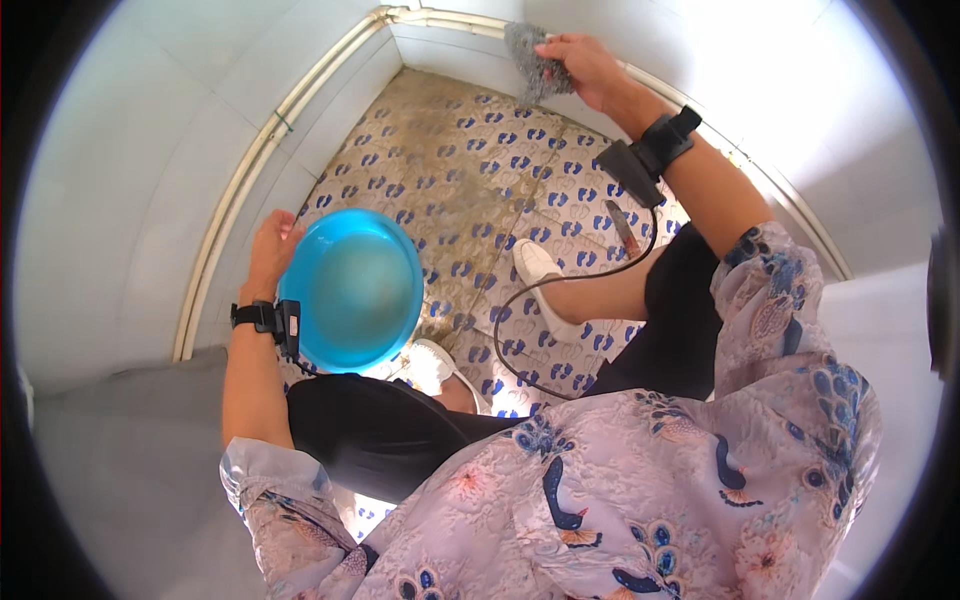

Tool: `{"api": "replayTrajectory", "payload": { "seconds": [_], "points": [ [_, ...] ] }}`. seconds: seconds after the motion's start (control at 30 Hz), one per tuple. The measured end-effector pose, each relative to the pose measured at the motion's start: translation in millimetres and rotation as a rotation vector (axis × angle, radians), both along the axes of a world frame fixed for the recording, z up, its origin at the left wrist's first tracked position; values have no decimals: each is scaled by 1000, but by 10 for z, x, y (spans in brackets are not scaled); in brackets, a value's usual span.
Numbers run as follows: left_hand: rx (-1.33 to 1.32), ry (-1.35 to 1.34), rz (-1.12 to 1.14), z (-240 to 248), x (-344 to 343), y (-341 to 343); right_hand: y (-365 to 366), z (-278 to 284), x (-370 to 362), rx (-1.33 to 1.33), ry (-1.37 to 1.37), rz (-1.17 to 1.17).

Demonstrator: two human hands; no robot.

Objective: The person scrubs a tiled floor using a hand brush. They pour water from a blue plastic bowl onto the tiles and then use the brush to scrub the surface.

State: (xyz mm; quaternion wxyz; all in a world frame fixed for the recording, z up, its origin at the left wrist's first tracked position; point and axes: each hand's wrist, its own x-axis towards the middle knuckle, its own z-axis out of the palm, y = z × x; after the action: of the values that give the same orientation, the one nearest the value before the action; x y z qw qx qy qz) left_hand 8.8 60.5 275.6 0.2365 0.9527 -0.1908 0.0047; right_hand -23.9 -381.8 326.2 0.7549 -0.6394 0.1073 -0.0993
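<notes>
While the gray scrub pad (535, 62) is pressed on the white wall tiles (700, 60), a scrubbing step seems to be in hand.

The pad is pinched tight in the right hand (585, 62), far up past the blue basin (350, 288) and above the patterned floor (480, 170). The basin is held by its far rim in the left hand (272, 250), with fingers curled shut on it, and some water is seen inside. Next, a wet pad is likely needed, so it may be brought down to the basin.
</notes>
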Motion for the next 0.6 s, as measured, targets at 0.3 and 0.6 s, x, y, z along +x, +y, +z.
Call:
{"api": "replayTrajectory", "payload": {
  "seconds": [0.3, 0.6],
  "points": [
    [-32, -51, -63, 983, -753, -660, 784, -1507, -62, -759, 38, 43],
    [105, -157, -191, 1045, -882, -1011, 1516, -3059, -923, -1115, -323, 637]
  ]
}}
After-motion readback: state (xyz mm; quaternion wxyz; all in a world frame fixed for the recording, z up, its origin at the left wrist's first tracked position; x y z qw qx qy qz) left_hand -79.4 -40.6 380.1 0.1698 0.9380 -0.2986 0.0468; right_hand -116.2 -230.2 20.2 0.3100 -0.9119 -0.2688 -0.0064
